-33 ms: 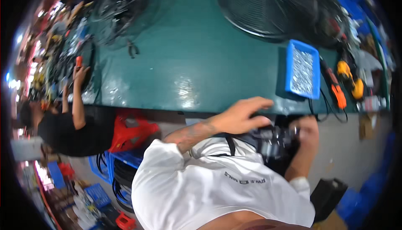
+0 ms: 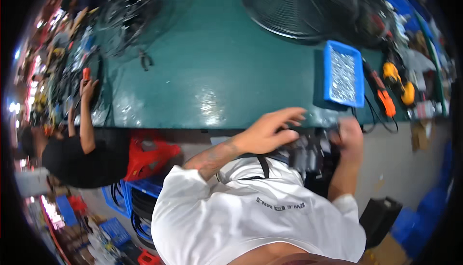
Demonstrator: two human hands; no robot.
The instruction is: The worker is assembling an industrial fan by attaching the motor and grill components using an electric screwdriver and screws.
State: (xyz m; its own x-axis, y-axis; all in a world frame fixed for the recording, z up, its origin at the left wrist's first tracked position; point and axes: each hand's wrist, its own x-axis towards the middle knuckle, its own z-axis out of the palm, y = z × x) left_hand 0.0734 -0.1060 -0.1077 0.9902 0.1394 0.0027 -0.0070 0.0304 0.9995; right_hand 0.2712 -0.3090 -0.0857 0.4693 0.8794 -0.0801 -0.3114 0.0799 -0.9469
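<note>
My left hand (image 2: 270, 131) is in front of the green table's (image 2: 217, 72) near edge, its fingers stretched and apart, with nothing seen in it. My right hand (image 2: 349, 137) is raised to the right, smeared by motion; its fingers cannot be made out. Between and just below the two hands is a dark, glossy object (image 2: 306, 154), too blurred to name. Whether either hand touches it, I cannot tell. Closest to my right hand on the table is a blue tray (image 2: 328, 72) full of small shiny metal pieces (image 2: 343, 74).
Right of the tray lie an orange-and-black tool (image 2: 385, 101) with a cord and a yellow power tool (image 2: 407, 93). Round black wire grilles (image 2: 289, 9) lie at the back. Pliers (image 2: 146, 61) rest left. A co-worker in black (image 2: 82, 156) works at left near a red stool (image 2: 149, 154).
My right hand has lifted slightly toward the table edge. The whole view has shifted a little, so the table's things appear slightly further left and higher.
</note>
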